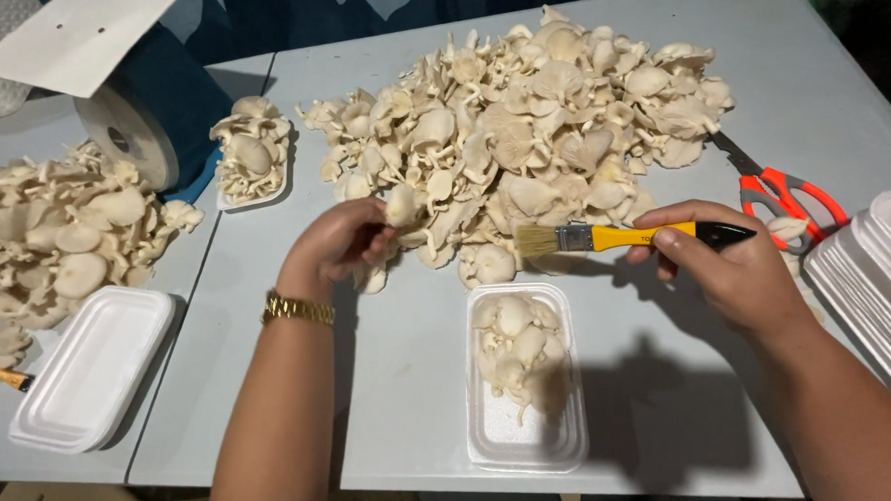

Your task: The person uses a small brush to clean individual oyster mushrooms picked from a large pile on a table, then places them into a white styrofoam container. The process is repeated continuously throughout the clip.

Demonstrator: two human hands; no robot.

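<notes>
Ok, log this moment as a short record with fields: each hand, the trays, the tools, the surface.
left hand: left hand grips a mushroom at the edge of the big mushroom pile
right hand: right hand holds a yellow-handled brush, bristles pointing toward the mushroom
front tray: white foam tray, partly filled with mushrooms
other trays: empty tray; filled tray; tray stack
tools: orange scissors
surface: grey table

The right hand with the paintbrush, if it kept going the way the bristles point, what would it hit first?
Probably the mushroom in the left hand: the right hand aims the paintbrush leftward at it, though depth is unclear.
</notes>
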